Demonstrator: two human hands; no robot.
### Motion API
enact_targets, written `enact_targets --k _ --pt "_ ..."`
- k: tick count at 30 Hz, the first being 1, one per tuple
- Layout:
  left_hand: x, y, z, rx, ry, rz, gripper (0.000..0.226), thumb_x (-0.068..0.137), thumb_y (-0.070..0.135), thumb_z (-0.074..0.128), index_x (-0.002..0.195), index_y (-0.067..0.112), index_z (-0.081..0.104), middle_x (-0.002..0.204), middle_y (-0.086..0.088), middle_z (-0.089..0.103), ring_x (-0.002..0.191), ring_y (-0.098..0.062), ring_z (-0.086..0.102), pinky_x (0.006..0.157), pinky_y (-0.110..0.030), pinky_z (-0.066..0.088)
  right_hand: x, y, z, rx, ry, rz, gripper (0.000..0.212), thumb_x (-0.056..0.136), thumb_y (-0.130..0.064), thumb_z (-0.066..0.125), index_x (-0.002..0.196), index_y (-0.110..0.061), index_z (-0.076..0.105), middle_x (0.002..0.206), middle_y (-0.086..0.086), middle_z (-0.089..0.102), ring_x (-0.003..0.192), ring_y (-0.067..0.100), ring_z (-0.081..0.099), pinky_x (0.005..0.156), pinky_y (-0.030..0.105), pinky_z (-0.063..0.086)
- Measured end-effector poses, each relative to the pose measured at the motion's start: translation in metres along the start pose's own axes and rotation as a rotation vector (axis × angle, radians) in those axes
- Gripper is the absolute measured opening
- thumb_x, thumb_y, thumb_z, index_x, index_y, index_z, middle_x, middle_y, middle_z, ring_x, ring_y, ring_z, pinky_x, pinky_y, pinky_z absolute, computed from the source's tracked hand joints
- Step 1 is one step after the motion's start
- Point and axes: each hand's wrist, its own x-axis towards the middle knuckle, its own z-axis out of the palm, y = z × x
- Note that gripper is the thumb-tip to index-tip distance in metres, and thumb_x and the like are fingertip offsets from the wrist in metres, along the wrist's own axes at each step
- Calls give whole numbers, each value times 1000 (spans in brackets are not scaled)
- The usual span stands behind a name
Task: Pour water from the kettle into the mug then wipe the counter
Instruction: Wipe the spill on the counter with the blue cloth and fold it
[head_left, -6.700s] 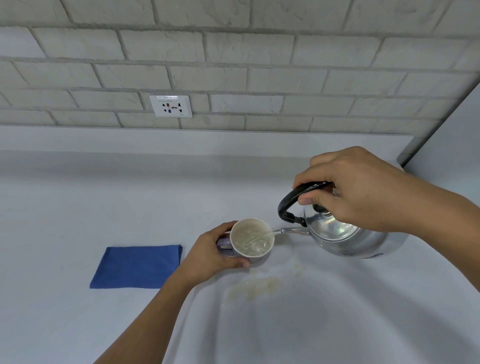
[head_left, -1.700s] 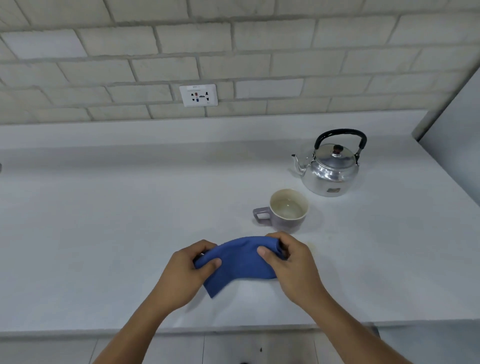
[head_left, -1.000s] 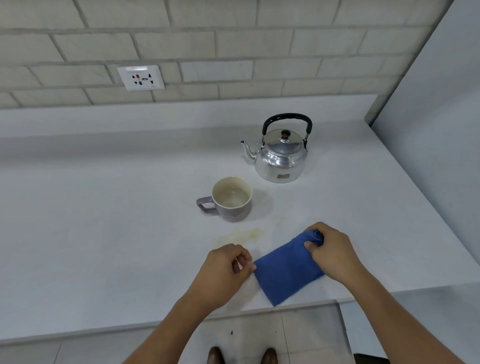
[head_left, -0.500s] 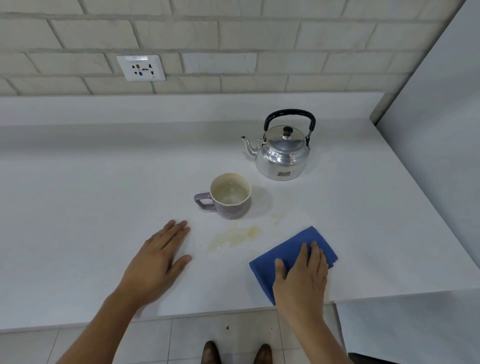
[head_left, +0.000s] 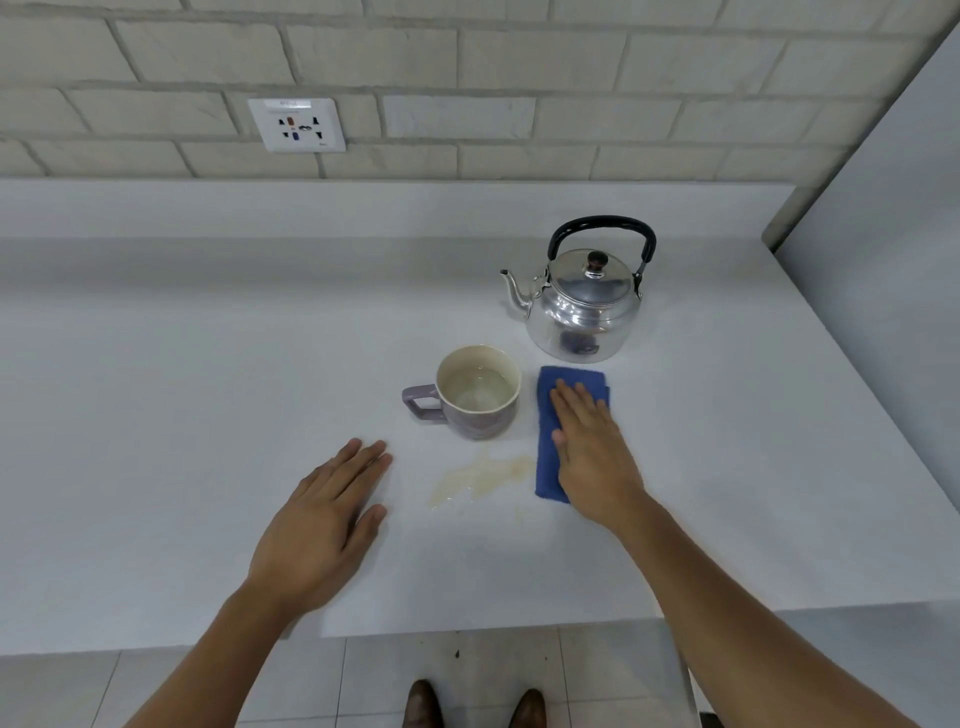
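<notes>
My right hand (head_left: 592, 457) presses flat, fingers extended, on the folded blue rectangular cloth (head_left: 546, 462) beside the purple ceramic mug (head_left: 475, 397); my left hand (head_left: 322, 525) rests spread flat, grasping nothing.

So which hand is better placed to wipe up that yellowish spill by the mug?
The right hand: it already presses flat on the blue cloth, whose edge lies right beside the spill. The left hand rests bare on the counter.
</notes>
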Motion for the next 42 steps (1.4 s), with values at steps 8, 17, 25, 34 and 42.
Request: enact_targets --k 8,17,25,34,42 --pt "0 -3 2 9 -1 19 60 107 52 30 163 30 30 172 19 22 161 -3 7 127 -26 11 -92 35 -7 -24 -57 -139 57 106 -44 12 160 -26 7 167 -15 -3 153 2 -7 122 22 -4" --pt "-1 -4 0 26 -28 41 66 107 60 26 165 29 23 174 18 15 161 -3 2 129 -29 11 -34 -19 9 -4 -14 193 61 107 -23 31 160 -6 7 170 8 1 156 27 -3 126 39 2" --pt "-7 -21 -13 54 -88 138 81 102 73 28 167 30 8 175 20 2 160 1 -6 128 -26 6 -110 -47 20 -43 -112 -128 58 106 -39 15 161 -22 7 169 -9 -2 155 10 -6 123 32 1" --pt "-10 -25 -12 112 -60 127 85 100 75 30 167 27 10 175 17 4 160 -1 -5 128 -23 1 -85 -53 16 -29 -32 230 64 106 -22 32 159 -9 -2 169 6 -9 155 25 -10 126 40 2" --pt "-10 -29 -8 116 -90 142 88 99 78 23 167 29 -4 175 14 -6 161 -3 -9 131 -33 7 -98 -145 42 -3 -122 -143 62 107 -32 26 160 -16 -3 168 -1 -11 154 20 -15 124 40 -3"
